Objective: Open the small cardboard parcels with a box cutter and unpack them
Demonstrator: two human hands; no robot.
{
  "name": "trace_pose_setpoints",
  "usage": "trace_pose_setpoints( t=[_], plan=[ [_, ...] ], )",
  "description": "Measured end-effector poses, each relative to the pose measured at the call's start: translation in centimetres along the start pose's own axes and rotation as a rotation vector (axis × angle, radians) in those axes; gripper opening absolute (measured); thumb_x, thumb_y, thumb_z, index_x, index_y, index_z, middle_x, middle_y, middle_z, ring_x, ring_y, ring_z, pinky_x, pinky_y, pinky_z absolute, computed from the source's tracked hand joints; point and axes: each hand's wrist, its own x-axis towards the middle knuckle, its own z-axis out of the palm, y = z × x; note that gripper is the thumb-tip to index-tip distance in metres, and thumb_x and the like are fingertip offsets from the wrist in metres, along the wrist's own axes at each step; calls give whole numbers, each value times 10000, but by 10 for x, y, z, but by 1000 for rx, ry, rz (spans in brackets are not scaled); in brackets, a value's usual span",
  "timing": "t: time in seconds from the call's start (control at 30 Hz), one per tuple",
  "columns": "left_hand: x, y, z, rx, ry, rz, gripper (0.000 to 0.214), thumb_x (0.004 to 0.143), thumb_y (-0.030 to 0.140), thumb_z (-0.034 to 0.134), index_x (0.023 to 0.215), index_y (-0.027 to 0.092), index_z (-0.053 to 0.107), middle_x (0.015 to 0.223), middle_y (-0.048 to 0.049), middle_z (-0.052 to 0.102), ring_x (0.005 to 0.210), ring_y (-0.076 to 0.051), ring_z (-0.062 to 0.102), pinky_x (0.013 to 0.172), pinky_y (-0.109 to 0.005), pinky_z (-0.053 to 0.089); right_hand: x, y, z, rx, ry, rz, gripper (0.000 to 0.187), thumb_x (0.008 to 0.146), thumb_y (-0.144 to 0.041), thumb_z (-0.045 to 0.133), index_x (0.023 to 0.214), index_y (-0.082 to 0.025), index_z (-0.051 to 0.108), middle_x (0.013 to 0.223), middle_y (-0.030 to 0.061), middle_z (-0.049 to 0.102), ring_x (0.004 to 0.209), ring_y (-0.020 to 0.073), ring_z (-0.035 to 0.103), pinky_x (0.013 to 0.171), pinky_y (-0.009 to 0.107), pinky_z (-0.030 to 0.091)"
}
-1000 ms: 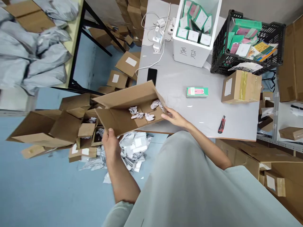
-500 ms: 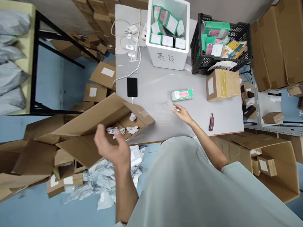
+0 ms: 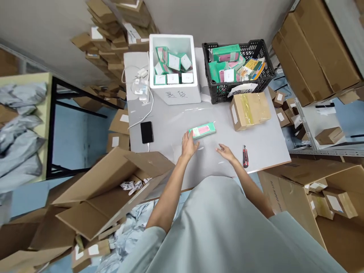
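Observation:
My left hand reaches over the grey table and its fingertips touch the near left end of a small green and pink box. The fingers are stretched out and hold nothing. My right hand hovers low over the table a little to the right, fingers loosely apart and empty, just left of a red and black utility knife. The large open cardboard box with crumpled paper inside lies tilted off the table's left front edge, free of both hands.
A black phone on a white cable lies left of my hands. At the back stand a white foam bin and a black crate of green boxes. A taped carton sits right. Cardboard boxes litter the floor around.
Both hands let go of the large cardboard box, which dropped to the left. My left hand swung over the table to the green and pink box; my right hand drew back slightly.

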Motion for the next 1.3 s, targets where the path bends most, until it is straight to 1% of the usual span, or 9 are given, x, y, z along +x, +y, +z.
trace_pose_setpoints(
  t=[0.1,0.27,0.5,0.63,0.77,0.93,1.1,1.2,1.3],
  plan=[
    [36,5,8,65,-120,-98,930,882,145,825,1731,178,445,1882,-227,304,1765,-474,226,1406,-613,295,-21,25,-8,32,-17,38,703,863,-556,936,1427,-160,798,1587,237,713,1474,410,705,1292,588,516],
    [52,11,17,51,-129,-174,904,792,105,854,1632,226,544,1763,-229,467,1645,-466,434,1319,-573,408,-45,55,-11,96,-47,71,626,867,-571,921,1347,-180,825,1356,198,839,1334,368,789,1231,590,574],
    [-3,13,52,-202,-140,-371,858,725,114,909,1519,210,599,1627,-227,560,1537,-442,551,1255,-546,462,-33,54,-8,128,-91,88,526,848,-518,927,1257,-197,843,1162,147,881,1199,334,823,1203,572,576],
    [-56,10,62,-557,-286,-477,736,750,297,985,1398,157,664,1368,-202,762,1309,-376,745,1110,-508,606,-19,41,-10,112,-119,89,579,829,-517,951,1297,-200,824,1220,152,873,1284,357,788,1204,563,576],
    [-111,5,51,-930,-425,-460,682,819,494,962,1376,180,723,1377,-182,809,1236,-316,803,1090,-462,650,-24,22,-7,106,-179,80,771,799,-576,975,1438,-203,761,1367,162,833,1342,363,757,1194,554,590],
    [-155,-7,16,-1340,-498,-367,753,769,451,1024,1433,214,759,1490,-157,780,1355,-352,763,1200,-489,596,-57,-14,2,237,-385,-24,856,828,-644,957,1536,-239,696,1437,132,803,1358,316,738,1215,505,563],
    [-182,-30,-14,-1519,-641,-309,662,764,420,1008,1353,191,813,1408,-168,821,1373,-398,759,1221,-517,581,-93,-50,21,380,-461,-98,659,900,-679,901,1419,-295,768,1482,79,781,1373,289,716,1241,452,522],
    [-193,-42,-21,-1566,-747,-273,663,700,446,1032,1267,167,834,1347,-184,840,1349,-427,769,1202,-539,595,-107,-64,40,504,-528,-105,793,842,-666,947,1535,-364,704,1579,38,731,1429,290,686,1241,437,526],
    [-195,-46,-25,-1529,-740,-263,714,707,449,1036,1320,162,810,1404,-201,809,1391,-440,741,1191,-546,606,-114,-72,57,506,-452,-119,926,823,-645,946,1645,-376,616,1567,34,740,1414,294,692,1234,436,536]
  ],
)
